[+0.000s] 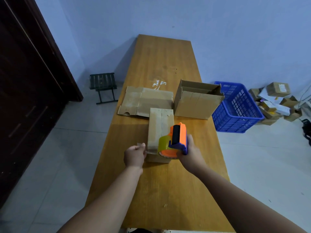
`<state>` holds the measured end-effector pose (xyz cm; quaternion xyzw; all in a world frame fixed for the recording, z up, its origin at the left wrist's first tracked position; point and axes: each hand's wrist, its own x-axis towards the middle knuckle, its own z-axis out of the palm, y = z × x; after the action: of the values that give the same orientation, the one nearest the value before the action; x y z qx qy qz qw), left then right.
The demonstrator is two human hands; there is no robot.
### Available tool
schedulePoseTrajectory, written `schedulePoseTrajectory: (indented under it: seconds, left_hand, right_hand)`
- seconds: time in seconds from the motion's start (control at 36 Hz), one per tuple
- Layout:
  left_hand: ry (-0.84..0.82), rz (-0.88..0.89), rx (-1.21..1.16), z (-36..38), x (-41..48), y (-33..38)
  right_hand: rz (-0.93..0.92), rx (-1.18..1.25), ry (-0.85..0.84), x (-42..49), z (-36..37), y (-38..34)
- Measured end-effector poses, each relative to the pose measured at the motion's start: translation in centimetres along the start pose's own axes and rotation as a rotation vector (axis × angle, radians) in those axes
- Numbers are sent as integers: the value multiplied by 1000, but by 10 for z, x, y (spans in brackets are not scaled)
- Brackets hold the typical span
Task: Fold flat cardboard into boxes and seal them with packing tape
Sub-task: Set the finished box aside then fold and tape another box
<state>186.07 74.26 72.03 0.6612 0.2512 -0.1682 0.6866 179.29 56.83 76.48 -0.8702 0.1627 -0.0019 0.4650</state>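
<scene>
- Two bare forearms are reaching in from the bottom edge over the near end of a long wooden table (159, 64).
- Left hand (134, 156) is curling its fingers and pinching the free end of a clear tape strip (152, 149), just off the near left corner of the closed box (159, 128).
- Right hand (190, 150) is gripping an orange and blue tape dispenser (178, 138), fingers wrapped round its body, holding it over the near right part of that box.
- The dispenser is pointing its dark roller end up and away from the person, with the tape roll sitting at the near end.
- The tape is stretching leftward from the roll across the near end of the box, crosswise to the box's length.
- The closed box is lying at mid-table with its long axis running away from the person, along the table's length, and its top seam is running the same way.
- Flat cardboard (144, 101) is lying beyond it to the left, tucked partly under the box's far end.
- An open box (196, 103) is standing upright to the right of the flat piece, flaps raised, showing only its own inner walls.
- A blue plastic basket (235, 115) is sitting on the floor by the table's right edge, showing only its own slotted walls and base inside.
- A heap of small parcels (276, 101) is lying on the floor past the basket.
- A folding stool (103, 84) is standing by the far left wall, near a dark door (25, 81).
</scene>
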Motion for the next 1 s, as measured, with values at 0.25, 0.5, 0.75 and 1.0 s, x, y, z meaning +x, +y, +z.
schedulePoseTrajectory:
  seconds: [0.25, 0.5, 0.75, 1.0]
  left_hand:
    - [-43, -13, 18, -2, 4, -3]
    - [14, 16, 147, 4, 3, -6]
    - [47, -93, 320, -1, 6, -25]
    - [-79, 459, 533, 4, -32, -41]
  right_hand:
    - [-2, -9, -10, 0, 1, -1]
    - [12, 6, -19, 0, 1, -3]
    - [12, -13, -15, 0, 3, 2]
    - [21, -22, -38, 2, 1, 1]
